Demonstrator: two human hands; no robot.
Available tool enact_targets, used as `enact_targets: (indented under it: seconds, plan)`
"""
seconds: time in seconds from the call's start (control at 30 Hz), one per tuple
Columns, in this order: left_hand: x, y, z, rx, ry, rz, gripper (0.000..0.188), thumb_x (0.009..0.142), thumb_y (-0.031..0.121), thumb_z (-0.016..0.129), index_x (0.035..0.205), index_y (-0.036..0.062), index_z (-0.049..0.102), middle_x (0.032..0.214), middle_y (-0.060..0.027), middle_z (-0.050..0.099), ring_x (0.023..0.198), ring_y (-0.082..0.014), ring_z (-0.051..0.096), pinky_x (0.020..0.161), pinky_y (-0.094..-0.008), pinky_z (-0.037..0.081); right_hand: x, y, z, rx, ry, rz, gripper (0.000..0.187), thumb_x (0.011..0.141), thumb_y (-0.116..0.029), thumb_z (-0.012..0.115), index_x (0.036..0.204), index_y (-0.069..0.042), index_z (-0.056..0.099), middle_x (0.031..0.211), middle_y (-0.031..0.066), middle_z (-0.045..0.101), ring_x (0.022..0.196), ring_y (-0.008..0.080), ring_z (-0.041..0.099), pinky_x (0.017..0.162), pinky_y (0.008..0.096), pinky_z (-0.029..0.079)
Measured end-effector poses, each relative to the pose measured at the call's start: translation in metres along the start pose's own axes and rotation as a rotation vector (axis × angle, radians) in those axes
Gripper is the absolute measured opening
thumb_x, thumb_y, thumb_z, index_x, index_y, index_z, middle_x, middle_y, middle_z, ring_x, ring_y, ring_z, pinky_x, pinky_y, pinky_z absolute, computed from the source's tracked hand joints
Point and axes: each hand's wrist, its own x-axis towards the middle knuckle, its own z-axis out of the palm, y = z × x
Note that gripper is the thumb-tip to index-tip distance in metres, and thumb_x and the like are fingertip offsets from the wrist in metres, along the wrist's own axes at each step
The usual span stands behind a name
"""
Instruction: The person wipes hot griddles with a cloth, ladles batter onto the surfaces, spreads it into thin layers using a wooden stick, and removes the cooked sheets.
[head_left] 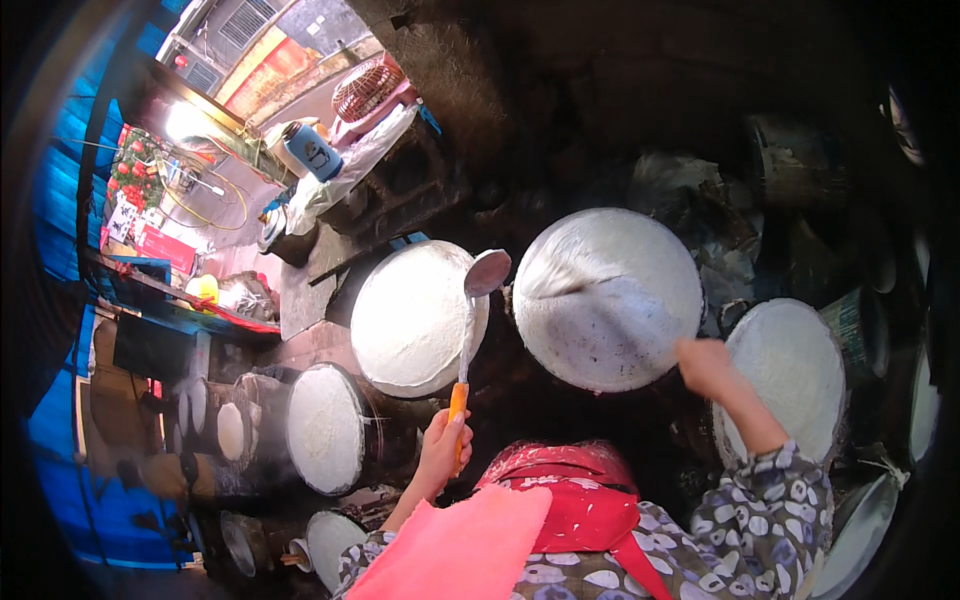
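Observation:
My left hand (444, 446) is closed around the orange handle of a ladle (488, 273), whose bowl points up between two round griddles. Left of the ladle, a griddle (410, 320) carries a full white layer of batter. My right hand (708, 368) forms a fist at the lower right rim of the middle griddle (610, 345). White batter (640, 240) covers that griddle's upper part, while its lower part shows grey and speckled. A motion-blurred streak crosses its surface, so whatever my right hand grips cannot be made out. Right of that hand stands another white-coated griddle (790, 375).
A white-coated round griddle (325, 430) stands at the left, with smaller round ones beyond it. A blue canister (312, 150) and a woven basket (367, 88) sit on a ledge at the upper left. Dark drums (860, 330) crowd the right side.

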Motion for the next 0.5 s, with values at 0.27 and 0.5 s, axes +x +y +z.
enact_targets:
  seconds: [0.27,0.5]
  plan:
    - [0.003,0.005,0.007,-0.006,0.019,-0.013,0.029,0.1,0.031,0.047,0.111,0.0045,0.047,0.069,-0.0014,0.046,0.045,-0.0081,0.044,0.039,-0.0211,0.034,0.055,0.007,0.004,0.083,0.03,-0.088,0.015,0.085,-0.013,0.05,0.086,-0.002,0.061,0.079,0.0229,0.065,0.079,0.0418,0.063,0.07,0.0502,0.049]
    - [0.026,-0.005,-0.01,0.094,-0.053,-0.033,0.029,0.099,0.031,0.048,0.111,0.0049,0.047,0.069,-0.0006,0.047,0.045,-0.0071,0.043,0.039,-0.0208,0.034,-0.06,-0.03,-0.012,0.077,-0.115,-0.082,0.012,0.088,-0.014,0.052,0.087,-0.004,0.057,0.076,0.02,0.064,0.074,0.0404,0.063,0.065,0.0496,0.049]
